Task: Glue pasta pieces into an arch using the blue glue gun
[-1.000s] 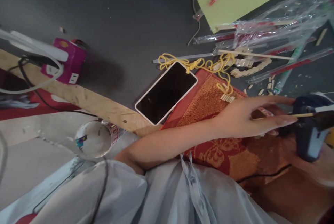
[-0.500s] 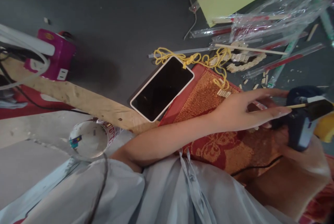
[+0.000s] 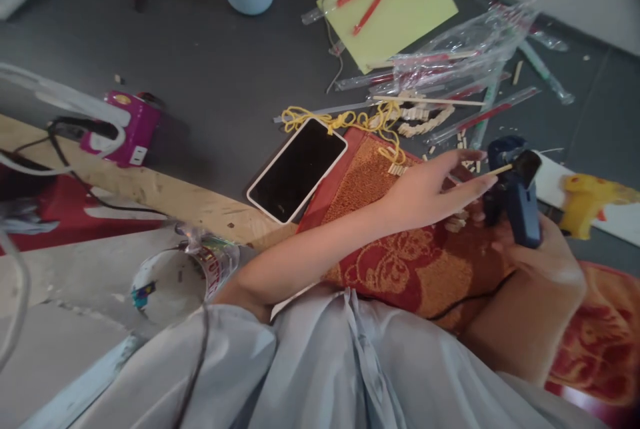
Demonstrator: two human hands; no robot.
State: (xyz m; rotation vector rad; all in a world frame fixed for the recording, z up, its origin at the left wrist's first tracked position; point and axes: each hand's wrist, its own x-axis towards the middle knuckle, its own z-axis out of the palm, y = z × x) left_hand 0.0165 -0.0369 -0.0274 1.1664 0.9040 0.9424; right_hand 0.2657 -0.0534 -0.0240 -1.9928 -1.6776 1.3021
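Observation:
My left hand (image 3: 425,186) reaches across the patterned orange-red cloth (image 3: 370,216). Its thumb and fingers pinch a thin wooden stick (image 3: 503,170), whose far end meets the black part of a dark blue handheld tool (image 3: 523,209). My right hand (image 3: 550,252) is wrapped round that tool from below; its exact kind is unclear. A small cluster of short wooden pieces (image 3: 456,221) shows below my left hand. More short pieces (image 3: 397,168) lie in a row on the cloth near my left wrist.
A phone (image 3: 299,170) lies beside tangled yellow cord (image 3: 305,116). Plastic-wrapped sticks and yellow paper (image 3: 400,22) are spread beyond. A yellow glue-gun-shaped object (image 3: 583,199) lies at right. At left are a purple power adapter (image 3: 133,126) and a round container (image 3: 170,282).
The camera view has shifted, bringing the blue-and-white bottle and the yellow object further into view. Both hands keep their hold on the stick and the tool.

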